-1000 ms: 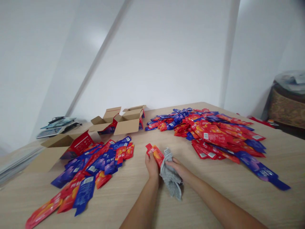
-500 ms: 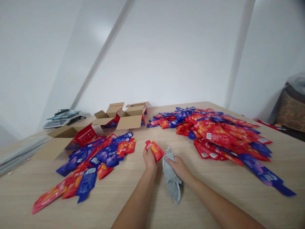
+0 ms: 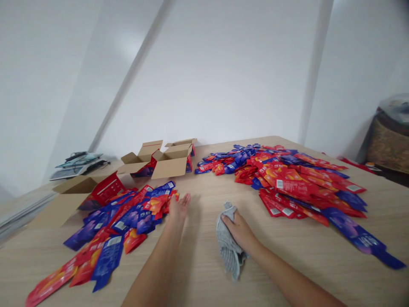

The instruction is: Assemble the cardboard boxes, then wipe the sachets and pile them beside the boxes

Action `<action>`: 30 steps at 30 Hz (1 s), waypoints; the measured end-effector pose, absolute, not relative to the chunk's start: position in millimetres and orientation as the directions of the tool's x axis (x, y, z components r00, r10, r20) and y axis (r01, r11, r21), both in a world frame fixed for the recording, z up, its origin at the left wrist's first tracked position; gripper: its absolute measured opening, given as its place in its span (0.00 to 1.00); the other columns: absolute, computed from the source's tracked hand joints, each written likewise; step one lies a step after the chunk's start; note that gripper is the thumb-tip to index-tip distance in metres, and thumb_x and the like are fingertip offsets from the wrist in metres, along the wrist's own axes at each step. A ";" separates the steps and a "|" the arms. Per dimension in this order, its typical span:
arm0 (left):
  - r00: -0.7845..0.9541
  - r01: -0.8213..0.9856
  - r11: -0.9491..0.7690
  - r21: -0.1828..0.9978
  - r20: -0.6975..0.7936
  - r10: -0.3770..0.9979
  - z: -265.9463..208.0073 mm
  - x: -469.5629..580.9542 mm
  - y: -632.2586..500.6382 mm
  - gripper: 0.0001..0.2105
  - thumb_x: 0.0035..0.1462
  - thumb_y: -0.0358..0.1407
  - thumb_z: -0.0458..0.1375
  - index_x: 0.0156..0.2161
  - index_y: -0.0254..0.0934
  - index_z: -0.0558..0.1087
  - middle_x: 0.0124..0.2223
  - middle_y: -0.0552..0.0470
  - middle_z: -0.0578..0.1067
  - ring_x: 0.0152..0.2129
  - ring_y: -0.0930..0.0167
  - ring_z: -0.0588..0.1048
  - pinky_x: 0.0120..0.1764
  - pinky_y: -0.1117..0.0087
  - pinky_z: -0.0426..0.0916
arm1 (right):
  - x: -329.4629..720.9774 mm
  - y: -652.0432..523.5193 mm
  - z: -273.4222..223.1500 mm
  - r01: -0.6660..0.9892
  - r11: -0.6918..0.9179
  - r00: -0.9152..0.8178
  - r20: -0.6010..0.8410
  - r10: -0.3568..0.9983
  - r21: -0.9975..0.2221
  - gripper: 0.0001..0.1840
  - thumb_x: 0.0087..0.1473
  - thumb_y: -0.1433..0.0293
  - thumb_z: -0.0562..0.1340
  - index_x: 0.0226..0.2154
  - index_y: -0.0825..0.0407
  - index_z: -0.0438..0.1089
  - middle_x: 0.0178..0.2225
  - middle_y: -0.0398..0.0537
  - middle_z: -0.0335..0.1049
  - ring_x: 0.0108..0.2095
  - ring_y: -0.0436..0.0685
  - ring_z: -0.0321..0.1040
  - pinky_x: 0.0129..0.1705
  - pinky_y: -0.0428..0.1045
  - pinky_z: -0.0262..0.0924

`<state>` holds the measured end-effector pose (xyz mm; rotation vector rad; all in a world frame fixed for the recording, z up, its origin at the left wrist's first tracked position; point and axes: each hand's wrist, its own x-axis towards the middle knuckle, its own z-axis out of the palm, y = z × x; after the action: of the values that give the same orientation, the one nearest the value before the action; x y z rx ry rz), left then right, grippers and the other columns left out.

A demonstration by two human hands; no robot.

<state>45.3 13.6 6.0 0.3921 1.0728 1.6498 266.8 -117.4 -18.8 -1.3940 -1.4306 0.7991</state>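
My left hand [image 3: 179, 209] is at the right edge of the left pile of red and blue pouches [image 3: 140, 209]. Its fingers are spread, slightly blurred, and an orange-and-red pouch [image 3: 159, 204] lies just beside it on the pile. Over the middle of the table, my right hand [image 3: 238, 230] grips a crumpled grey cloth [image 3: 228, 245], thumb on top, the lower part hanging loose. To the right of that hand spreads a larger heap of red and blue pouches [image 3: 287, 179].
Several open cardboard boxes stand at the back left, among them a near box [image 3: 65, 200] and a middle box [image 3: 172, 162]. A stack of flat items [image 3: 76, 164] lies at the far left. A white wall [image 3: 230, 72] rises behind the wooden table [image 3: 198, 264].
My left hand has moved left to the left pile and let go of the red pouch it held. The right hand still grips the grey cloth in nearly the same place.
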 end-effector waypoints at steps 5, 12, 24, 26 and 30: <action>-0.236 -0.176 0.045 0.983 -0.087 0.968 -27.4 108.2 36.7 0.06 0.59 0.36 0.49 0.36 0.34 0.64 0.36 0.43 0.74 0.34 0.69 0.76 0.41 0.64 0.70 | 294.7 -107.8 0.0 0.656 -0.003 0.155 0.130 0.979 -0.755 0.29 0.55 0.61 0.51 0.54 0.61 0.53 0.50 0.64 0.65 0.50 0.63 0.64 0.49 0.53 0.57; -0.126 0.445 -0.252 0.859 0.338 0.933 -38.1 146.6 102.9 0.17 0.52 0.36 0.57 0.47 0.34 0.66 0.56 0.39 0.65 0.57 0.64 0.59 0.58 0.62 0.50 | 317.8 -97.5 4.9 0.933 0.167 -0.119 0.167 0.979 -0.318 0.40 0.50 0.58 0.58 0.61 0.57 0.50 0.64 0.61 0.41 0.64 0.70 0.34 0.60 0.65 0.35; 0.000 0.935 -0.148 0.323 0.417 0.909 -31.9 150.1 225.5 0.31 0.57 0.54 0.41 0.61 0.41 0.56 0.66 0.47 0.50 0.62 0.57 0.44 0.57 0.45 0.46 | 314.8 -83.4 -33.4 0.874 0.292 -0.248 0.161 0.955 -0.387 0.28 0.56 0.55 0.52 0.59 0.40 0.54 0.64 0.44 0.46 0.63 0.71 0.33 0.58 0.73 0.25; 0.033 0.947 -0.171 0.272 0.446 0.895 -27.5 151.8 244.2 0.30 0.58 0.54 0.39 0.62 0.44 0.55 0.66 0.50 0.49 0.63 0.57 0.42 0.57 0.44 0.43 | 314.5 -76.4 -35.4 0.872 0.295 -0.266 0.127 0.955 -0.391 0.29 0.55 0.56 0.54 0.58 0.41 0.54 0.63 0.46 0.46 0.63 0.73 0.35 0.57 0.74 0.30; 0.021 0.951 -0.113 0.287 0.305 0.952 -17.4 162.4 278.9 0.33 0.54 0.59 0.38 0.62 0.50 0.52 0.66 0.52 0.48 0.61 0.50 0.46 0.54 0.39 0.46 | 314.8 -63.3 -41.4 0.875 0.296 -0.292 0.071 0.954 -0.383 0.29 0.54 0.56 0.56 0.57 0.42 0.55 0.62 0.49 0.49 0.60 0.73 0.44 0.54 0.71 0.43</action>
<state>162.4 278.9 -17.4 2.2432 2.0918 0.6729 314.8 -63.3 -41.4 -1.6643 -2.2828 0.3935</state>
